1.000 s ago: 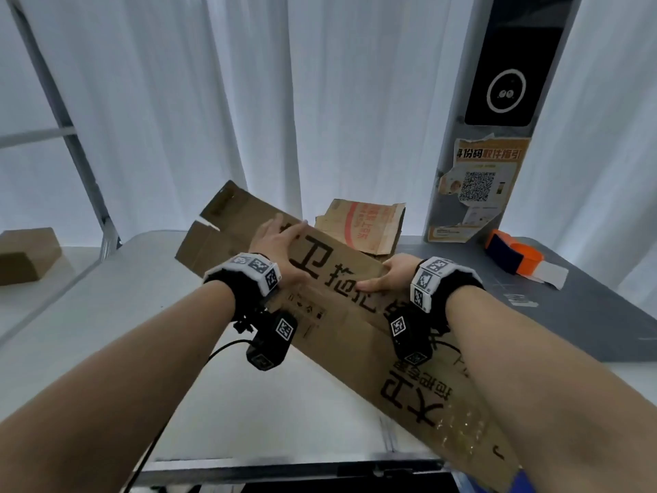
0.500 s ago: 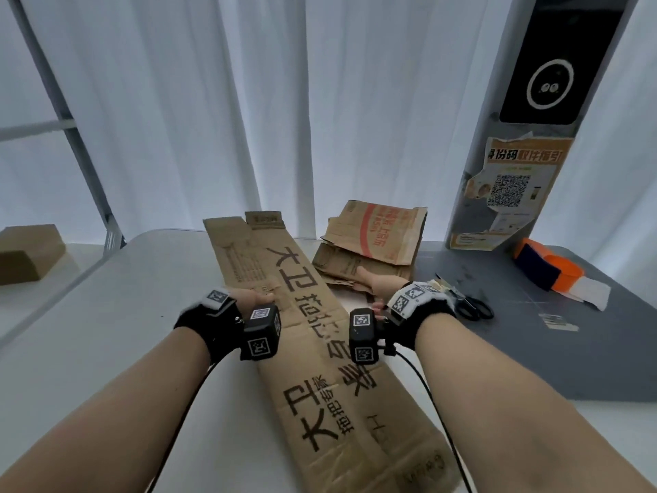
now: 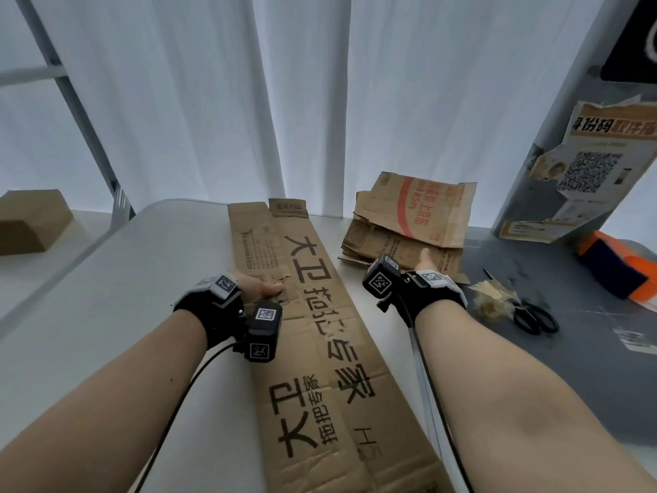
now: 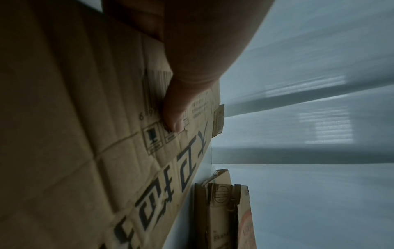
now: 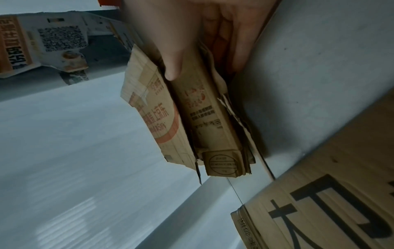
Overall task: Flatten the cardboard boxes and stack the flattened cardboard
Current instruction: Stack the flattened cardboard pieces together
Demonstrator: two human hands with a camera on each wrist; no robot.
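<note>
A long flattened cardboard box [image 3: 320,314] with big black characters lies flat on the white table [image 3: 124,297], running from the far edge towards me. My left hand [image 3: 261,288] holds its left edge, the thumb [image 4: 173,118] pressed on the printed top; the fingers are hidden at the edge. To the right sits a stack of flattened cardboard [image 3: 419,215] with red print. My right hand [image 3: 423,259] grips the stack's near edge, thumb [image 5: 172,67] on top and fingers [image 5: 230,42] underneath. The long cardboard [image 5: 330,210] lies apart from the stack [image 5: 192,118].
Black scissors [image 3: 533,314] and a wad of used tape [image 3: 492,300] lie on the grey mat [image 3: 569,368] at right, beyond them an orange and dark blue item [image 3: 618,268]. A grey pillar with a QR poster [image 3: 586,172] stands behind. A closed brown box [image 3: 32,222] sits far left.
The long cardboard swung from slanted to lengthwise and now lies flat on the table. My right hand let go of it and moved right onto the stack. My left hand stays at its edge.
</note>
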